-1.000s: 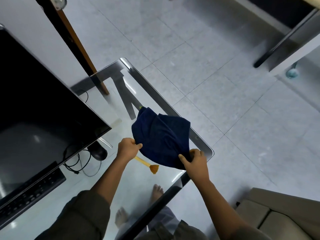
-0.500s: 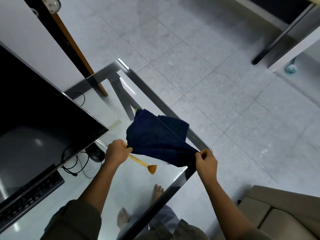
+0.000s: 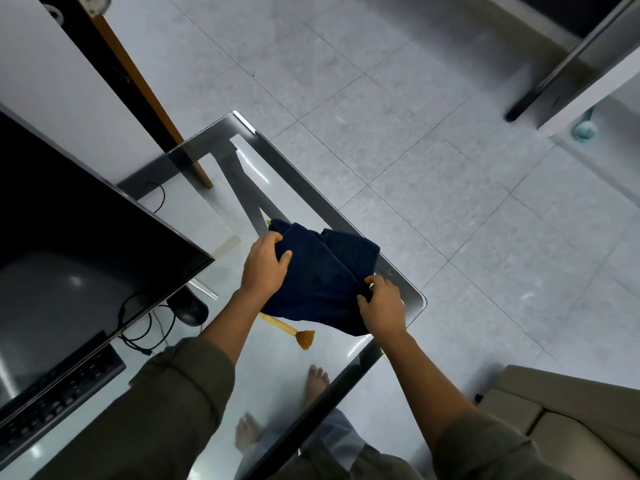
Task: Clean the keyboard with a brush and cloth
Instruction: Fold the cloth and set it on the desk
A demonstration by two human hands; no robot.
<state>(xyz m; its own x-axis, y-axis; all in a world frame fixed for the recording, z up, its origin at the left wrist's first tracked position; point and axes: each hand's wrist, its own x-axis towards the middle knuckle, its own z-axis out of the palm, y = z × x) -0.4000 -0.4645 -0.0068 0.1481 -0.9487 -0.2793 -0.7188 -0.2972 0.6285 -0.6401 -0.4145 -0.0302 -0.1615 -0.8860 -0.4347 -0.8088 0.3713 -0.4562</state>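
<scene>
A dark blue cloth lies bunched near the right corner of the glass table. My left hand grips its far left edge, thumb on top. My right hand pinches its near right edge. Below the cloth lies a brush with a pale wooden handle and orange bristles, its handle end hidden under the cloth. The black keyboard sits at the lower left, partly behind the monitor and my left sleeve.
A large black monitor fills the left side. A black mouse and looped cables lie beside it. A beige sofa is at the lower right. My bare feet show through the glass.
My left hand moved up along the cloth to its far left edge. My right hand came inward toward the left, and the cloth went from stretched out to bunched between both hands.
</scene>
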